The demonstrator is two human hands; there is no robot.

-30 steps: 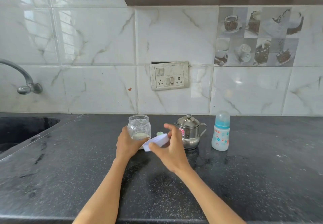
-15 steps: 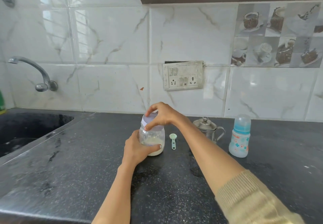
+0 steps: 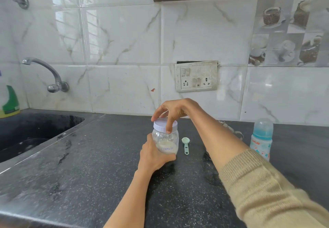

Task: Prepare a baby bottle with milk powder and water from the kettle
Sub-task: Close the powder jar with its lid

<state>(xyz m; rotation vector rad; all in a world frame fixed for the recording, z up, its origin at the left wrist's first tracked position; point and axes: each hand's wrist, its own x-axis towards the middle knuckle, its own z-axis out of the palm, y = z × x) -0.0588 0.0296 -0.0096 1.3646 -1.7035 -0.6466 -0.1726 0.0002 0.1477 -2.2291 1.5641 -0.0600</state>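
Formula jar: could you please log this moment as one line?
left hand: holds formula jar | right hand: fingers grip lid on jar | scoop: on counter

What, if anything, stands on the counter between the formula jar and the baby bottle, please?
The green scoop lies just right of the formula jar, and the right forearm crosses above the counter before the baby bottle. The kettle sits behind that arm.

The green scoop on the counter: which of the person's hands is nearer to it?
Left. The left hand grips the jar just beside the scoop; the right hand is higher, on the lid.
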